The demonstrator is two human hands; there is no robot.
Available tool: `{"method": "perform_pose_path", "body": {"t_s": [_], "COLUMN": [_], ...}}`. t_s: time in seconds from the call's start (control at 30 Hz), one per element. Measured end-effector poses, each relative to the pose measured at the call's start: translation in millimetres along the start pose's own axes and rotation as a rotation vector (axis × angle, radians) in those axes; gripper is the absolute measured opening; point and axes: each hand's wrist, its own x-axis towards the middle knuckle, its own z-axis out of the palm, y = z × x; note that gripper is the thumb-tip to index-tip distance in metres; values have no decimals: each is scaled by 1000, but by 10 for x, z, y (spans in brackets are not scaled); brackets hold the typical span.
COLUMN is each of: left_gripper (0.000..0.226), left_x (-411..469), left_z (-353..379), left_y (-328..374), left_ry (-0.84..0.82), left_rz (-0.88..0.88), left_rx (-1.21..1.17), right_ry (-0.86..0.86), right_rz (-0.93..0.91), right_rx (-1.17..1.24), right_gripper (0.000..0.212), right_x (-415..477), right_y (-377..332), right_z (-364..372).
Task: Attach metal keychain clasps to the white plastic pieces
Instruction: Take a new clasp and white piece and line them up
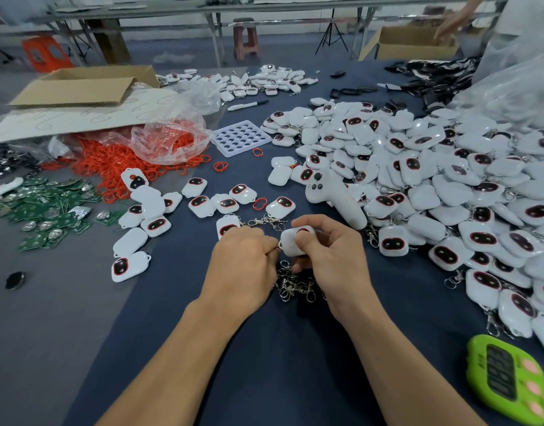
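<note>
**White plastic piece (pixel 290 245) being fitted with a metal clasp (pixel 277 248)**

The white plastic piece is being held just above the dark blue tabletop (pixel 264 348), at centre. The right hand (pixel 335 259) is gripping it, fingers (pixel 306 238) curling round its smooth, rounded shell. The left hand (pixel 243 259) is pinching the thin metal clasp against the piece's corner loop. Whether the ring is passing through the loop cannot be told. A tangle of shiny wire clasps (pixel 295 285) is lying directly beneath. The task appears to be well advanced: a large heap (pixel 449 186) at right is showing rings attached, while about a dozen glossy pieces (pixel 200 204) at left are apparently awaiting theirs.
</note>
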Motion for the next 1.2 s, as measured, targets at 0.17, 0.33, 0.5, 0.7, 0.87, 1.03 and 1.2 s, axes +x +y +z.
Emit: {"method": "perform_pose_path", "body": {"t_s": [0.17,0.33,0.5,0.7,0.87,1.03,1.2], "left_gripper": [17,3,3,14,23,20,20], "left_x": [0,66,79,6,7,-21,17], "left_z": [40,26,29,22,19,30,4], "left_y": [-5,-83,-67,41,58,93,11], "left_ry": [-30,-33,-5,66,97,79,106], "left_rz": [-73,-324,-352,-175,-120,-143,-226], "left_rx": [-126,-695,-807,-361,-80,-66,-370], "right_ry": [16,35,30,56,13,34,131], "right_rz": [48,93,126,99,82,105,-99], "right_rx": [75,209,266,254,187,45,-408], "right_gripper": [27,28,22,22,10,15,13], "right_x": [9,31,29,5,-12,-16,-81], "right_y": [-16,-61,-104,-109,-83,-80,-64], "right_z": [-13,-39,-55,-66,-36,-45,-33]}}
